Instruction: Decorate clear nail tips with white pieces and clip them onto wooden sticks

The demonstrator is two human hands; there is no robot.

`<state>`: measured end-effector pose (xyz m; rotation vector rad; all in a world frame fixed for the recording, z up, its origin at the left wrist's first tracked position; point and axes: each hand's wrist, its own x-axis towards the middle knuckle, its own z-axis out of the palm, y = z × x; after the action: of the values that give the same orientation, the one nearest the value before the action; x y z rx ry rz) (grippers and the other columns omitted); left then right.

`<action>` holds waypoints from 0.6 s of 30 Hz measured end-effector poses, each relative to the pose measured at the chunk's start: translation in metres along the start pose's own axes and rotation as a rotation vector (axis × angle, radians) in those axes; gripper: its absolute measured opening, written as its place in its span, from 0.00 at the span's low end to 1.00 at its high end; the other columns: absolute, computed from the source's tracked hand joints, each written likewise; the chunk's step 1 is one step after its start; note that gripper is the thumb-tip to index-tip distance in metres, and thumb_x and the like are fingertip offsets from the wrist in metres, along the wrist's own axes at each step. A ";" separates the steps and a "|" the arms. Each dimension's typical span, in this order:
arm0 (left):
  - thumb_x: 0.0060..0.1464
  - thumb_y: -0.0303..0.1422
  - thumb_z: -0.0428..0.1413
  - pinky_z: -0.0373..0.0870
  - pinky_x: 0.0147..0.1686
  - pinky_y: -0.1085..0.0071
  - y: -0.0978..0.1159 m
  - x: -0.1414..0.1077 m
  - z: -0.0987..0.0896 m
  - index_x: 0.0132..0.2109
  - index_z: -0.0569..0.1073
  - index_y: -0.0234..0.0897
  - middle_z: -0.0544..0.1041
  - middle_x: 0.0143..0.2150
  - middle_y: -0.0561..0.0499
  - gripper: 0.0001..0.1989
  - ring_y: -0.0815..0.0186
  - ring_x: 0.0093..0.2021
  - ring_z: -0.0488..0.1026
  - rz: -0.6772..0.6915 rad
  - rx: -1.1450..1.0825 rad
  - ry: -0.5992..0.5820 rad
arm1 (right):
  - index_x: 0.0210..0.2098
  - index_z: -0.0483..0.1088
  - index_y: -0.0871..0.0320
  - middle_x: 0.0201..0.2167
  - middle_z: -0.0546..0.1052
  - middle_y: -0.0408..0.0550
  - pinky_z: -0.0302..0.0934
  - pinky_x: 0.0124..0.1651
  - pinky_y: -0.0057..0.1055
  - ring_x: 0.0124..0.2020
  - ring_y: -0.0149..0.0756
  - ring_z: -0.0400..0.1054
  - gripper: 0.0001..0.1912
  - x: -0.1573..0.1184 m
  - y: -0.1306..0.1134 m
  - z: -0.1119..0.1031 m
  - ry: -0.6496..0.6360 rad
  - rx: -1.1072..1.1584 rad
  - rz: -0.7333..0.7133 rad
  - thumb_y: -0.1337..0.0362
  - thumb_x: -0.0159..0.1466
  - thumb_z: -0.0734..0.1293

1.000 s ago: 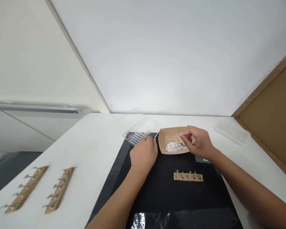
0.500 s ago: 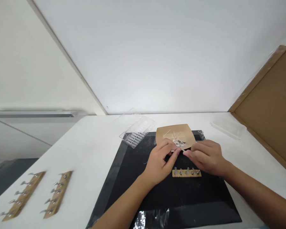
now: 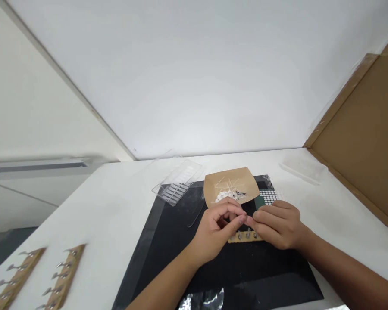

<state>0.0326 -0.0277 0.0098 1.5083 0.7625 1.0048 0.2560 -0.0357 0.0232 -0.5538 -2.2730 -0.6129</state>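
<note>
Left hand and right hand brought together, fingertips meeting thumb to finger over the far side of the wooden strip, which lies on the black mat just below and partly behind them; small clear tabs stand up along it. Both hands curl inward, likely so fine work can be steadied from two sides. Brown paper tray sits just beyond the left hand, probably for easy reach, with white scraps and thin pale sticks inside. Dotted sheet just past the right hand, likely close by for the same reason; clear plastic tray farther out, beyond the left hand. Two more strips, outer and inner, well off to the left of the left hand, seemingly parked clear of the mat. Hard to make out: anything pinched between the fingertips is too small, can't tell. Right fingers hide the near strip's right end; outer and inner strips cut off by the bottom edge, blurry.
</note>
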 end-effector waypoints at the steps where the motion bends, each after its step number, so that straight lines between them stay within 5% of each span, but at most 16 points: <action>1: 0.63 0.42 0.64 0.66 0.25 0.76 0.000 0.000 0.000 0.41 0.81 0.34 0.75 0.42 0.46 0.14 0.74 0.27 0.67 -0.012 -0.011 -0.006 | 0.25 0.64 0.55 0.27 0.76 0.38 0.45 0.28 0.36 0.28 0.29 0.67 0.18 -0.002 0.000 0.001 -0.009 0.010 0.008 0.71 0.67 0.73; 12: 0.63 0.43 0.63 0.68 0.27 0.75 0.004 0.000 -0.001 0.37 0.82 0.34 0.74 0.41 0.46 0.15 0.73 0.28 0.67 -0.078 0.023 -0.079 | 0.28 0.66 0.54 0.26 0.76 0.37 0.48 0.28 0.35 0.24 0.27 0.65 0.15 -0.006 0.001 0.001 -0.036 0.121 0.131 0.67 0.69 0.73; 18: 0.65 0.43 0.61 0.69 0.27 0.76 0.004 -0.001 0.001 0.38 0.80 0.35 0.74 0.42 0.47 0.15 0.73 0.29 0.67 -0.110 0.022 -0.127 | 0.41 0.71 0.54 0.30 0.78 0.40 0.57 0.32 0.32 0.29 0.30 0.72 0.11 -0.012 0.004 0.009 0.023 0.266 0.294 0.60 0.67 0.76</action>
<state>0.0327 -0.0297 0.0132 1.5172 0.7590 0.8132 0.2613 -0.0305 0.0101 -0.7243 -2.1501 -0.1675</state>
